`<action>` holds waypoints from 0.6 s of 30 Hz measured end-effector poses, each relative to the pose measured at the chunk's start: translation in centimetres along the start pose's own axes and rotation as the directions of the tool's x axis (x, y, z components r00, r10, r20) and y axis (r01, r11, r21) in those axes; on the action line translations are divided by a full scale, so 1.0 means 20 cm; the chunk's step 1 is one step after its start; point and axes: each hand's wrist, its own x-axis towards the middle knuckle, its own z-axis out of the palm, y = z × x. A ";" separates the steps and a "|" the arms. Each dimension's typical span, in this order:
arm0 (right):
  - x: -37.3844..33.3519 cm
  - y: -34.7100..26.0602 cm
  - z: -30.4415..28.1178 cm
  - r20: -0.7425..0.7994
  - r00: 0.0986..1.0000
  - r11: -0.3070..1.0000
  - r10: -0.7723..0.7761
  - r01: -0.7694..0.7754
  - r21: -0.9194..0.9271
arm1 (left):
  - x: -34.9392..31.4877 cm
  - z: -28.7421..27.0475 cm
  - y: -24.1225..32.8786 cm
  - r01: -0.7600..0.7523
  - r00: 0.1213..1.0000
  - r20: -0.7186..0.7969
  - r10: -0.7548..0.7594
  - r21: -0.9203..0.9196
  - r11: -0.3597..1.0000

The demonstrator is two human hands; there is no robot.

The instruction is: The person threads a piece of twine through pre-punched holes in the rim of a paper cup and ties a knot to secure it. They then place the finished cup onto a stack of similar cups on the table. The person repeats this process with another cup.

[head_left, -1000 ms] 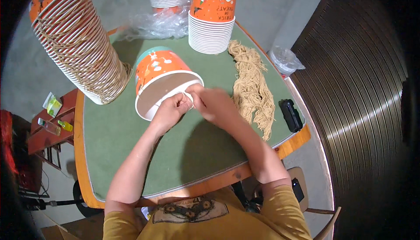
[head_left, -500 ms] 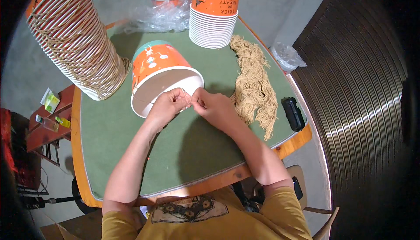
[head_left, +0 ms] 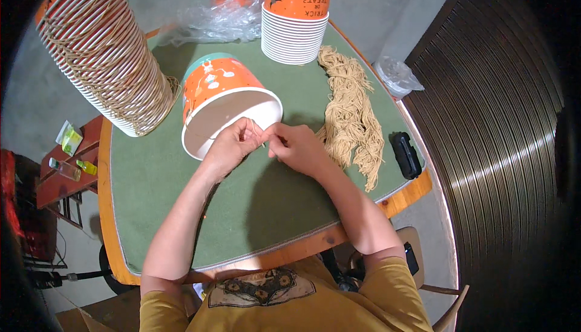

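An orange paper bucket (head_left: 223, 81) with a teal base lies tilted on the green-covered table, its white-rimmed mouth facing me. Right at the lower right of that rim, my left hand (head_left: 233, 144) and my right hand (head_left: 296, 148) meet fingertip to fingertip. Both are closed in a pinch on a thin tan cord, mostly hidden by the fingers. The cord appears fastened at the bucket's left rim. To the right of my right hand lies a thick bundle of loose tan cords (head_left: 351, 114).
A tall leaning stack of buckets with cords (head_left: 106, 53) stands at left. Another bucket stack (head_left: 295, 35) is upside down at the back, beside crumpled clear plastic (head_left: 221, 23). A black case (head_left: 405, 155) sits near the right edge. Bottles (head_left: 65, 170) stand on a red bench.
Both hands stay pinched together at the rim, with only small finger movements. The bucket has tipped very slightly.
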 end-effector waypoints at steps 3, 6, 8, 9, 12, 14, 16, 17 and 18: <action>0.00 0.03 0.02 -0.040 0.997 0.996 -0.068 0.066 -0.053 | 0.00 0.04 0.00 -0.084 0.995 -0.048 0.084 0.017 0.996; 0.00 0.02 0.03 -0.100 0.987 0.986 -0.129 0.117 -0.118 | -0.03 0.08 0.03 -0.077 0.985 -0.149 0.088 0.080 0.994; 0.00 0.03 0.04 -0.091 0.989 0.980 -0.120 0.104 -0.169 | -0.03 0.10 0.02 -0.086 0.973 -0.200 0.116 0.151 0.985; 0.00 0.03 0.04 -0.087 0.989 0.976 -0.115 0.096 -0.195 | -0.03 0.11 0.02 -0.090 0.966 -0.223 0.131 0.186 0.978; -0.01 0.01 0.04 -0.077 0.992 0.961 -0.101 0.078 -0.265 | -0.04 0.12 0.02 -0.120 0.933 -0.293 0.208 0.292 0.949; -0.01 -0.01 0.04 -0.072 0.995 0.946 -0.071 0.044 -0.320 | -0.04 0.12 0.02 -0.108 0.930 -0.306 0.205 0.305 0.946; -0.01 -0.02 0.04 -0.071 0.996 0.933 -0.054 0.025 -0.358 | -0.04 0.12 0.02 -0.109 0.924 -0.315 0.215 0.320 0.941; -0.01 -0.02 0.04 -0.072 0.996 0.929 -0.052 0.022 -0.368 | -0.04 0.13 0.03 -0.116 0.921 -0.318 0.226 0.330 0.937; -0.01 -0.02 0.05 -0.073 0.996 0.925 -0.050 0.019 -0.379 | -0.04 0.13 0.03 -0.123 0.917 -0.321 0.237 0.339 0.933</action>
